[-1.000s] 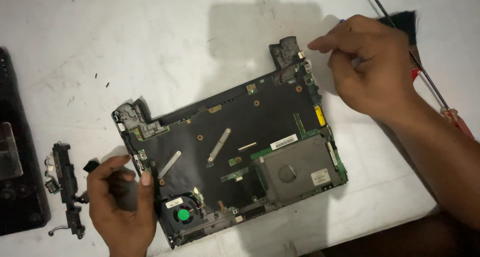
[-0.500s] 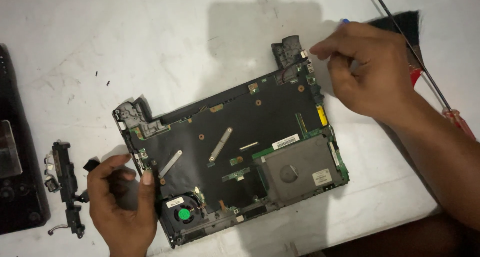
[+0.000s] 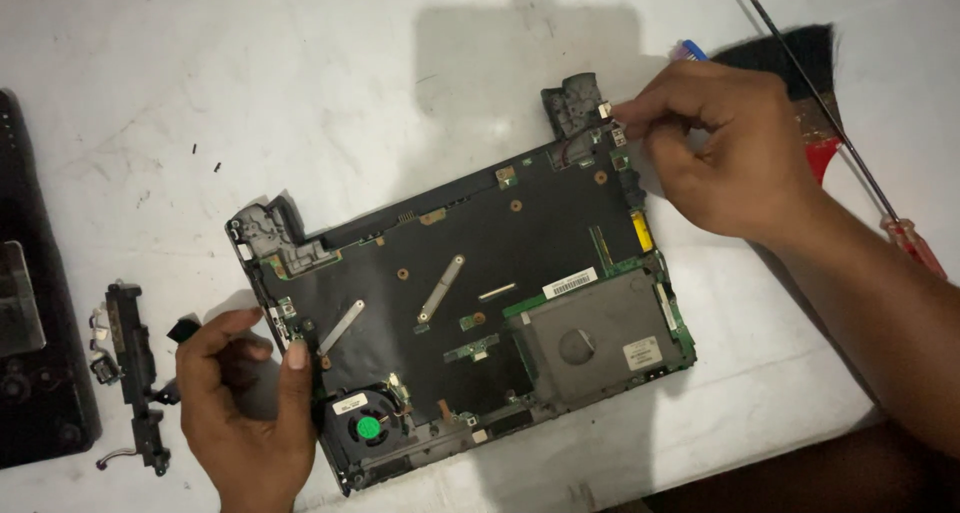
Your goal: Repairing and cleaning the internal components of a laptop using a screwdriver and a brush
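Note:
An opened laptop base (image 3: 500,243) lies at a slant on the white table, its dark board, green fan (image 3: 368,428) and grey metal plate (image 3: 590,343) exposed. My left hand (image 3: 245,413) is curled at the base's lower left edge, with the thumb pressing on the rim beside the fan. My right hand (image 3: 725,148) is at the upper right corner, by the grey hinge block (image 3: 572,103). Its thumb and forefinger pinch a small white connector (image 3: 606,109) there.
A black-bristled brush with a red handle (image 3: 800,58) and a long screwdriver (image 3: 850,163) lie behind my right hand. At the left are a black strip part with loose wires (image 3: 135,373) and a black laptop panel (image 3: 30,323). Tiny screws (image 3: 195,149) dot the table.
My right hand has come down and left from beside the brush to the hinge corner and pinched the connector. My left hand has stayed at the lower left edge.

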